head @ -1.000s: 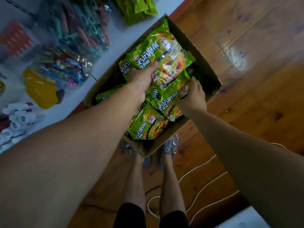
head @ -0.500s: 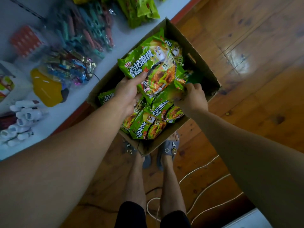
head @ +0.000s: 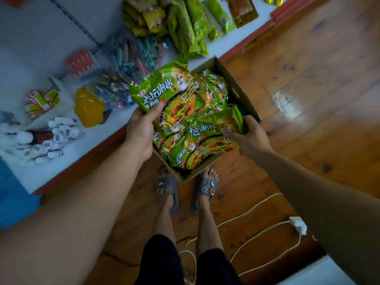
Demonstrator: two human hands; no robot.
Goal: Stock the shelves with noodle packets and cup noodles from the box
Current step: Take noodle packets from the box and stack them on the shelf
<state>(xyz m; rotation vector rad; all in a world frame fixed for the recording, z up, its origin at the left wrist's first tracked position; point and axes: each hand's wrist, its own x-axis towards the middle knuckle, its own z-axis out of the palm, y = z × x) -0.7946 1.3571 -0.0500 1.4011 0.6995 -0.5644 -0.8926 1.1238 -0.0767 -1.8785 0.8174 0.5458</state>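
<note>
A cardboard box [head: 240, 89] stands on the wooden floor beside a low white shelf [head: 51, 33]. It holds several green noodle packets [head: 185, 157]. My left hand [head: 141, 132] grips a stack of green noodle packets [head: 164, 91] by its near edge, thumb on top, raised above the box's left side. My right hand [head: 246, 134] pinches another green packet [head: 224, 120] at the box's right wall. More green and yellow packets [head: 191, 23] lie on the shelf at the top.
The shelf carries clothes pegs [head: 135, 52], a yellow item [head: 90, 108], white socks [head: 45, 140] and small packs. My feet in grey slippers [head: 166, 188] stand just behind the box. White cords and a plug [head: 296, 223] lie on the floor at right.
My left hand has lifted the packet stack up and left, out over the box's edge. My right hand has closed on a packet by the right wall. The view has tilted toward the shelf.
</note>
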